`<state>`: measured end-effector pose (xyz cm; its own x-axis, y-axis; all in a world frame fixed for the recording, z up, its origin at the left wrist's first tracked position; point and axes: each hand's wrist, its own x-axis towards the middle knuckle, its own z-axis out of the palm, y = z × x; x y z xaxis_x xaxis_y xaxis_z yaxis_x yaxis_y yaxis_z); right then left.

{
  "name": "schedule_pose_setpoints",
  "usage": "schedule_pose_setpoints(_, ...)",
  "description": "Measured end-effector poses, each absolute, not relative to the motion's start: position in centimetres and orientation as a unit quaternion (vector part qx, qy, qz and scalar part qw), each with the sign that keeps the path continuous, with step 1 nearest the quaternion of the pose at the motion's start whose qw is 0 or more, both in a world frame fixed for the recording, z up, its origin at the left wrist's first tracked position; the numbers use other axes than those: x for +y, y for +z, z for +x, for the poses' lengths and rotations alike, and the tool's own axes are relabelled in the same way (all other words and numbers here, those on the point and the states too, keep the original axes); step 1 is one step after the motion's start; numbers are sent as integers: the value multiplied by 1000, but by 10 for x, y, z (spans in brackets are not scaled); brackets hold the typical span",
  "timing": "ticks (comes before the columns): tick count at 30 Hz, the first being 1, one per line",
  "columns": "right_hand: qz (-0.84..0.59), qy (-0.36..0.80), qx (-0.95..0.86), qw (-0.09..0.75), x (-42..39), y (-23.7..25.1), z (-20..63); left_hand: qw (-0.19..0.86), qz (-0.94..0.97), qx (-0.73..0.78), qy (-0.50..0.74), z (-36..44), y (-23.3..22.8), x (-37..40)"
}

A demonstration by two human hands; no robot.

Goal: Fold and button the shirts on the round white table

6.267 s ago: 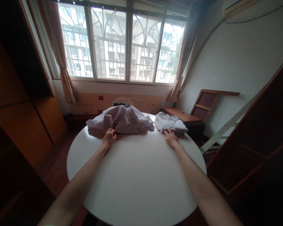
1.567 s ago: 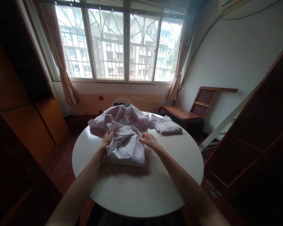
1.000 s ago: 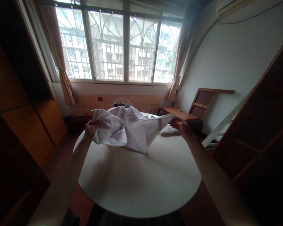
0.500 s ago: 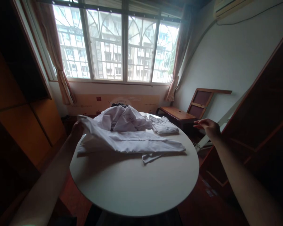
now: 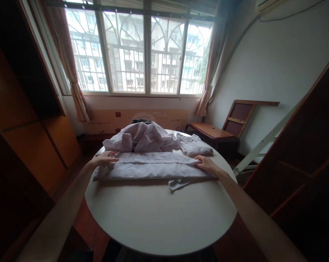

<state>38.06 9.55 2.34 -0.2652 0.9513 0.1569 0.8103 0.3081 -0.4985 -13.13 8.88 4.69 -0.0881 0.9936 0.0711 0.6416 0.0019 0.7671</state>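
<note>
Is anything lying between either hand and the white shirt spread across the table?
Nothing visible does. The left hand and right hand already rest on opposite ends of the spread shirt. The crumpled pile and folded shirt sit behind it.

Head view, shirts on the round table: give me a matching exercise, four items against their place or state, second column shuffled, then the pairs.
Column one:
1. spread white shirt
2. folded shirt
3. crumpled pile
4. left hand

Column two:
A. heaped at the far edge of the table, nearest the window
B. lies flat across the table between both hands
C. rests on the left end of the spread shirt
D. neatly squared off, far right of the table, beyond the right hand

Pairs: 1-B, 2-D, 3-A, 4-C
</note>
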Motion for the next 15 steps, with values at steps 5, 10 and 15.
schedule_pose_setpoints(5,-557,143,-791,209,85,45,392,268,687,603,305,-138,33,84)
schedule_pose_setpoints(10,-577,117,-787,187,79,66,427,317,680,595,287,-123,40,82)
schedule_pose_setpoints(15,-624,118,-760,141,72,65,456,305,694,583,293,-120,42,89)
